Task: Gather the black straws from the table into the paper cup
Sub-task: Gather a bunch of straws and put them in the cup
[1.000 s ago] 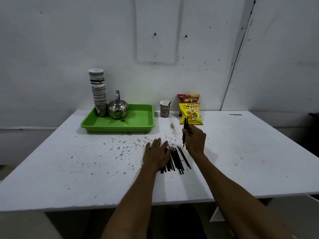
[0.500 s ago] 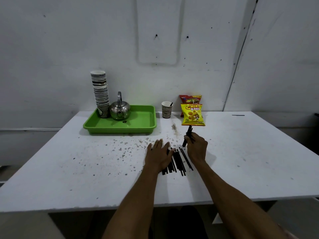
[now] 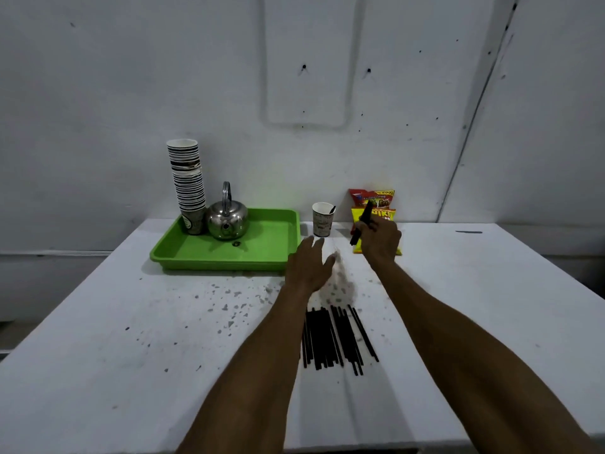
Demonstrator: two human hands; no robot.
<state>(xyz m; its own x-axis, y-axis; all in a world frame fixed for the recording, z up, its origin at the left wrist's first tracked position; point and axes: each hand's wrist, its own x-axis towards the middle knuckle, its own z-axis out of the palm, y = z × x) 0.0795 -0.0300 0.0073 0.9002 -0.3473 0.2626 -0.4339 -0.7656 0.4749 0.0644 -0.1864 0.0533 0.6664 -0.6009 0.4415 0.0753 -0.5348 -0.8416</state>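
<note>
Several black straws (image 3: 337, 339) lie in a loose bundle on the white table (image 3: 131, 355), between my forearms. A patterned paper cup (image 3: 322, 219) stands upright near the wall, with a dark straw tip at its rim. My right hand (image 3: 379, 240) is raised just right of the cup and grips a small bunch of black straws (image 3: 361, 224) that points up and tilts right. My left hand (image 3: 309, 267) hovers below and left of the cup, fingers spread, holding nothing.
A green tray (image 3: 262, 257) at the back left carries a tall stack of paper cups (image 3: 188, 181) and a steel kettle (image 3: 227, 221). Two snack bags (image 3: 373, 199) lean on the wall behind my right hand. Dark specks dot the table.
Both hands have moved away from the straw pile toward the cup at the back. The right hand has carried its bunch of straws along. The left hand has lifted off the pile.
</note>
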